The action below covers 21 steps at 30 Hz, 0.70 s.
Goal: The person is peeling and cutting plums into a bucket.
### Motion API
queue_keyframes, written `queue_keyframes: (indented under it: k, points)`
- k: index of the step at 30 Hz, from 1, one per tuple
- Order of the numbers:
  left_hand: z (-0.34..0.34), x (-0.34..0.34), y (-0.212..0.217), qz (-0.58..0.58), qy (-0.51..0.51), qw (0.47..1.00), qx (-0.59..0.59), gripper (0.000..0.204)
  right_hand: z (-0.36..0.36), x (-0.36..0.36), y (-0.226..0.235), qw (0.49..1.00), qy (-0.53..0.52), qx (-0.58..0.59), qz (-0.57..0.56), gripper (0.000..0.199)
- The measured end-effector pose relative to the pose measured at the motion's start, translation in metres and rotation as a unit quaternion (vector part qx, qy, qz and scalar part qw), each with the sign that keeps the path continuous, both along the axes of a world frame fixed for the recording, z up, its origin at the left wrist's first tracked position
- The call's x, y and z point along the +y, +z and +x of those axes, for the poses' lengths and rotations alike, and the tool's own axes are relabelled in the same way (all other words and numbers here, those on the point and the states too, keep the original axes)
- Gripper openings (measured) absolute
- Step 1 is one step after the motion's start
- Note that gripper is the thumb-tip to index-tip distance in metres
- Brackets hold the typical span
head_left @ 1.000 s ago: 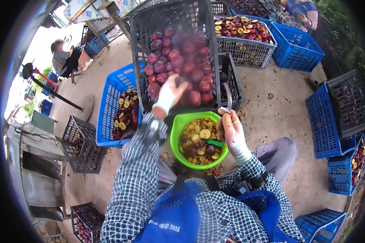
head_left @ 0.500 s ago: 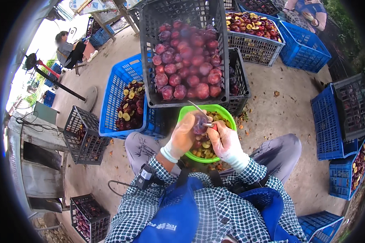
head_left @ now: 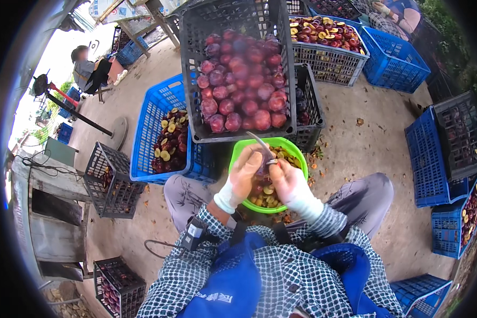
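Both my gloved hands meet over a bright green basin (head_left: 299, 150) that stands between my knees. My left hand (head_left: 240, 179) is closed around a dark purple plum (head_left: 263, 167), mostly covered by the fingers. In my right hand (head_left: 292, 192) is a knife (head_left: 258, 141), its curved blade lying across the plum and pointing up and to the left. My right fingers press close to the fruit, and the knife's handle is mostly hidden. Small yellowish-brown pieces (head_left: 265, 199), perhaps pits, lie in the basin below.
A black crate (head_left: 188, 114) of whole plums rises just beyond the basin, propped on another black crate (head_left: 315, 119). To its left stands a blue crate (head_left: 142, 146) of cut plums. Further crates of cut fruit stand around, and a person (head_left: 87, 69) sits at far left.
My hands still hold the plum and knife over the basin. The right hand has turned slightly, and the blade now crosses the plum at a steeper angle. The head view has shifted a little.
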<state>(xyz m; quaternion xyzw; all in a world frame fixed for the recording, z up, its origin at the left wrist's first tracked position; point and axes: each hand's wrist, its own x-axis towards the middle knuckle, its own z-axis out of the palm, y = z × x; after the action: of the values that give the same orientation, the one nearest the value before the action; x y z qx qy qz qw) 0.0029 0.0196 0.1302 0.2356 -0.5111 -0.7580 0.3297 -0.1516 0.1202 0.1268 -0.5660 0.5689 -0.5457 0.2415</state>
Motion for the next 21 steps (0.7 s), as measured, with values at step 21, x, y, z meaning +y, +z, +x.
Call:
queue_keyframes:
  k: [21]
  points:
    - [0.020,-0.024,-0.012,0.085,0.040,0.987,0.133,0.065,0.016,0.007,-0.015,0.988,-0.073,0.121,0.058,0.025]
